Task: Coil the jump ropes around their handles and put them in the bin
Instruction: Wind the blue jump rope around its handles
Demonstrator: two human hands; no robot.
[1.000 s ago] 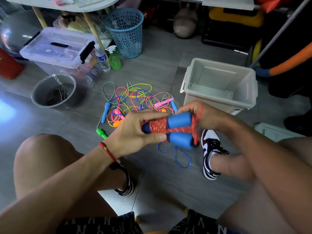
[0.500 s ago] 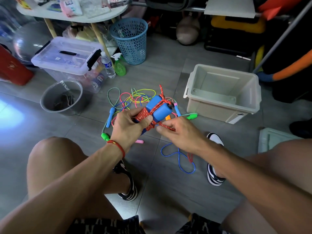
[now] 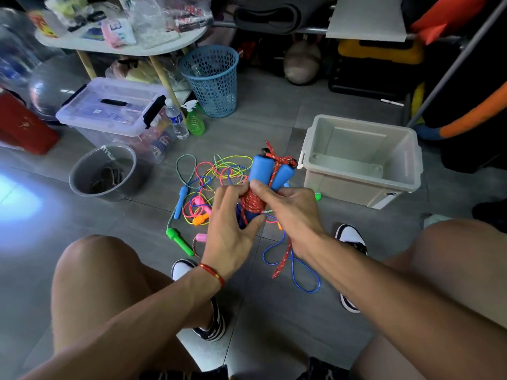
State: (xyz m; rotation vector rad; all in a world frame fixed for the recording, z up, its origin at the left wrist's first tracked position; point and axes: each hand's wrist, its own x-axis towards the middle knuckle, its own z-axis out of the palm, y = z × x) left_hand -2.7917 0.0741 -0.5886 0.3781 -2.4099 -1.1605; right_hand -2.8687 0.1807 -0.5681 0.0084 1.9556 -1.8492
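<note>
Both hands hold one jump rope with two blue foam handles (image 3: 263, 170) standing upright side by side, red speckled rope (image 3: 252, 200) coiled around their lower part. My left hand (image 3: 230, 226) grips the bundle from the left and below. My right hand (image 3: 288, 209) pinches the coil from the right; a loose red rope end (image 3: 282, 260) hangs below it. On the floor behind lies a tangle of coloured jump ropes (image 3: 216, 171) with blue, pink, orange and green handles. The open grey bin (image 3: 362, 160) stands to the right, nothing visible inside.
A grey bucket (image 3: 103, 172) and a lidded clear storage box (image 3: 115, 113) sit at the left. A blue mesh basket (image 3: 210, 80), a water bottle and a green spray bottle stand behind. My knees and shoes flank the ropes. A blue rope loop (image 3: 296, 270) lies on the floor.
The bundle has turned from slanted to upright, handles pointing up. My right hand moved from under the bundle up onto the coil, and the red rope end now dangles below.
</note>
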